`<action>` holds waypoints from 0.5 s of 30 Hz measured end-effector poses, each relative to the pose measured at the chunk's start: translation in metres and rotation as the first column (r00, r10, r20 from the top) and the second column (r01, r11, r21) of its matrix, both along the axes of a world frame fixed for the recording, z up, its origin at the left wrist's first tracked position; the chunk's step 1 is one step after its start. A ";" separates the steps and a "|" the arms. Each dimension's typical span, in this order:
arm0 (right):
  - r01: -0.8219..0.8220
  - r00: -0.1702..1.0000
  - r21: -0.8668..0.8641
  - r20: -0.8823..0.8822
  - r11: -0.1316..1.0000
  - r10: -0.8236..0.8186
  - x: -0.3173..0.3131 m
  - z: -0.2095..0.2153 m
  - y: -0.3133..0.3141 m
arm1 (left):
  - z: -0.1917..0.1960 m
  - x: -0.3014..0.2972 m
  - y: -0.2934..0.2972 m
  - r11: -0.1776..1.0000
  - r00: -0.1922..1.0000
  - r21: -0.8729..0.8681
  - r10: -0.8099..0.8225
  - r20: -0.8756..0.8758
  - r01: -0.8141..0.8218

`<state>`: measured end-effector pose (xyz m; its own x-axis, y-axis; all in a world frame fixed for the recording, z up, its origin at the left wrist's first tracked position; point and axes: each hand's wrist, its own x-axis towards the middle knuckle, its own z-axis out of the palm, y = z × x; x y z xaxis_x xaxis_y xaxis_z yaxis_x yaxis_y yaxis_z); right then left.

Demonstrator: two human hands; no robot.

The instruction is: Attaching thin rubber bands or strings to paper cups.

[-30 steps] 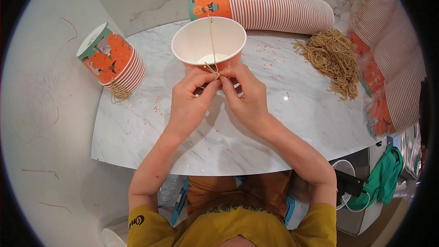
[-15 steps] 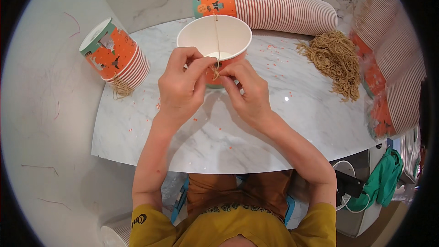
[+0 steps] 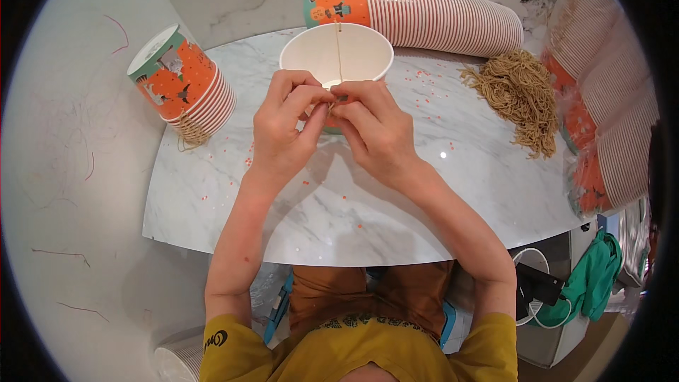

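An orange and green paper bucket with a white inside [image 3: 300, 53] stands upright on the table in front of me. A thin tan string [image 3: 339, 53] runs from its far rim across the opening to the near rim. At that near rim my left hand [image 3: 288, 120] pinches the string between thumb and fingertips. Close against it, my right hand [image 3: 378, 127] also pinches the string, its fingertips almost touching the left ones. The knot or string end between the fingers is mostly hidden, as is much of the bucket's near wall.
A long nested stack of paper buckets [image 3: 445, 18] lies along the back. Upside-down stacked buckets [image 3: 185, 81] with looped string stand left. A heap of tan strings [image 3: 520, 95] lies right, beside plastic-wrapped bucket stacks [image 3: 615, 120]. Small orange paper dots are scattered over the marble table [image 3: 467, 191].
My right hand has moved up and left, bringing its fingertips closer to my left hand's at the bucket's near rim. The string loop below the rim is now mostly covered.
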<state>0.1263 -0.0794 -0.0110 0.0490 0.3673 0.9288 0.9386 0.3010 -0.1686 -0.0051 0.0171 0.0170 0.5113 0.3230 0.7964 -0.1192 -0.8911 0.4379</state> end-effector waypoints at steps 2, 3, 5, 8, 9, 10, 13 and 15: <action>-0.009 1.000 0.006 -0.014 1.000 0.009 0.001 0.001 -0.001 | 0.003 -0.002 0.000 1.000 1.000 -0.030 -0.005 -0.001 0.005; -0.018 0.999 0.012 -0.029 1.000 0.018 0.001 0.002 -0.002 | 0.003 -0.003 0.000 0.998 1.000 -0.060 -0.010 -0.003 0.010; -0.012 1.000 0.005 -0.029 1.000 0.012 0.002 0.006 -0.005 | 0.003 -0.004 0.002 0.997 1.000 -0.073 -0.022 0.008 0.022; -0.004 1.000 -0.006 -0.024 1.000 0.004 0.008 0.005 -0.004 | 0.004 -0.004 0.002 0.993 0.999 -0.109 -0.043 0.027 0.046; -0.004 1.000 -0.010 -0.020 1.000 0.004 0.010 0.004 -0.003 | 0.004 -0.004 0.002 0.990 0.998 -0.132 -0.050 0.036 0.055; -0.003 1.000 -0.010 -0.021 1.000 0.002 0.011 0.003 -0.004 | 0.004 -0.004 0.002 0.990 0.998 -0.133 -0.052 0.036 0.056; -0.026 0.999 -0.036 -0.029 0.999 0.025 0.012 0.002 -0.005 | 0.004 -0.006 0.005 0.985 0.998 -0.162 -0.047 0.042 0.053; -0.010 0.999 -0.059 -0.046 0.998 0.007 0.010 0.000 -0.006 | 0.005 -0.007 0.007 0.986 0.999 -0.160 -0.042 -0.002 0.042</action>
